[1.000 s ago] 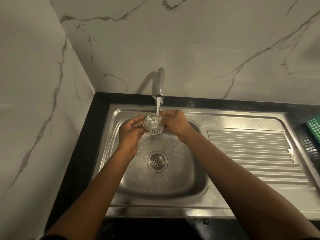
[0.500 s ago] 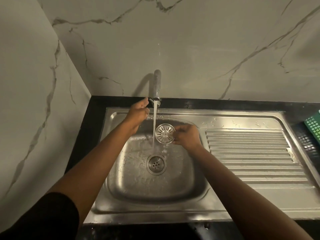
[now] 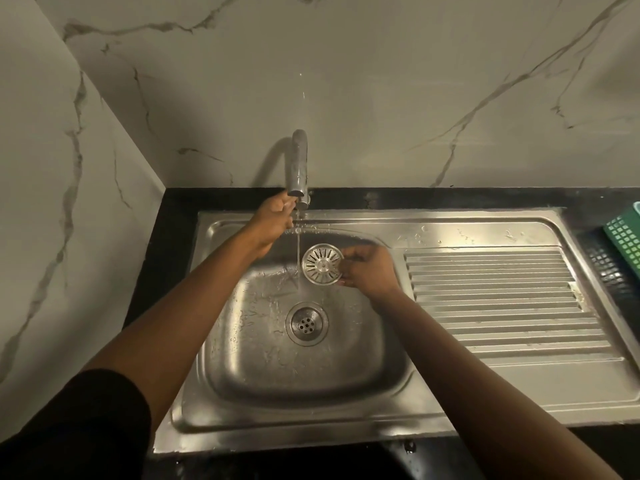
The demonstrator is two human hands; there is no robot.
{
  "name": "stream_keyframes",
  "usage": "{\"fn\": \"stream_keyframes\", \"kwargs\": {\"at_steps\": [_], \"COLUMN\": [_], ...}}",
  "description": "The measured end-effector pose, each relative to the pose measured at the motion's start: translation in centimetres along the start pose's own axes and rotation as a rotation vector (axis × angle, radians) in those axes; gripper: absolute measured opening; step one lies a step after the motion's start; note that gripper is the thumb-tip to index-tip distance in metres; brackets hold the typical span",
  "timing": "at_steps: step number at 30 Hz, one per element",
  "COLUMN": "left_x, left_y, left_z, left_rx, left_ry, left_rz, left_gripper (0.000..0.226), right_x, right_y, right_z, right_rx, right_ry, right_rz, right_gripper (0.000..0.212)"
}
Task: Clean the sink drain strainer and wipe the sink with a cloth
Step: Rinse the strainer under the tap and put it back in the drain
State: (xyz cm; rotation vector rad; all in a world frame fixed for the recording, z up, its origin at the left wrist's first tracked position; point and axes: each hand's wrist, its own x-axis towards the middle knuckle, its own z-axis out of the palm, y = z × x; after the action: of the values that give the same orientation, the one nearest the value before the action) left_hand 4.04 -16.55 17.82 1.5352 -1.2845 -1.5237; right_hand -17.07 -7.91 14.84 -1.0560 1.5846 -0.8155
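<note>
Water runs in a thin stream from the tap (image 3: 298, 168) past the left edge of the strainer (image 3: 322, 264), which the right hand (image 3: 369, 270) holds up over the basin, its grip narrow, fingertips pinched on the right rim. The left hand (image 3: 275, 220) is up at the tap's spout; whether its grip is closed on a handle or only touching the metal, I cannot tell.

Slipping is the main risk: the strainer is wet, thin-rimmed and held at one edge only, so a small twist could likely drop it into the sink (image 3: 242, 368), where it would clatter and might roll toward the open drain (image 3: 306, 323). The stream mostly misses the strainer, so rinsing may stay incomplete unless it shifts left. A turn of the tap the wrong way would probably splash water onto the black counter (image 3: 173, 216).

Room is good over the basin and above the ribbed drainboard (image 3: 495, 306) on the right. The walls close in at the back and left. A green basket (image 3: 625, 233) sits at the far right edge, well apart. No cloth is visible.
</note>
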Motion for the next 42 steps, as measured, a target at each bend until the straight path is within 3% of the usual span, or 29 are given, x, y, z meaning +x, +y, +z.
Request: {"fn": "stream_keyframes", "kwargs": {"at_steps": [5, 9, 14, 26, 32, 38, 42], "left_x": [-0.9, -2.3, -5.6, -8.1, -7.0, -5.5, -4.8], "left_y": [-0.3, -3.1, -8.1, -14.1, -17.8, -21.0, -22.2], "left_z": [0.0, 0.9, 2.0, 3.0, 3.7, 5.1, 5.8], "left_rx": [0.025, -0.046, -0.155, -0.088, -0.034, -0.036, 0.079], "left_ry": [0.004, 0.155, 0.122, 0.234, 0.295, 0.298, 0.274], "left_rz": [0.043, -0.020, -0.181, -0.326, -0.436, -0.507, -0.518], "left_gripper": [0.075, 0.051, 0.022, 0.014, 0.004, 0.011, 0.023], "right_x": [0.1, 0.1, -0.1, -0.2, 0.7, 1.9, 2.5], "right_y": [0.6, 1.2, 2.1, 6.8, 11.1, 14.0, 15.2], "right_z": [0.4, 0.6, 1.5, 4.7, 6.3, 7.5, 7.8], "right_rx": [0.006, 0.015, -0.016, -0.056, -0.298, -0.436, -0.462], "right_ry": [-0.009, -0.012, -0.007, -0.005, -0.049, -0.113, -0.167], "right_rz": [0.037, 0.067, 0.099, 0.251, 0.263, 0.296, 0.328], "right_gripper": [0.021, 0.022, 0.022, 0.014, 0.016, 0.040, 0.038]}}
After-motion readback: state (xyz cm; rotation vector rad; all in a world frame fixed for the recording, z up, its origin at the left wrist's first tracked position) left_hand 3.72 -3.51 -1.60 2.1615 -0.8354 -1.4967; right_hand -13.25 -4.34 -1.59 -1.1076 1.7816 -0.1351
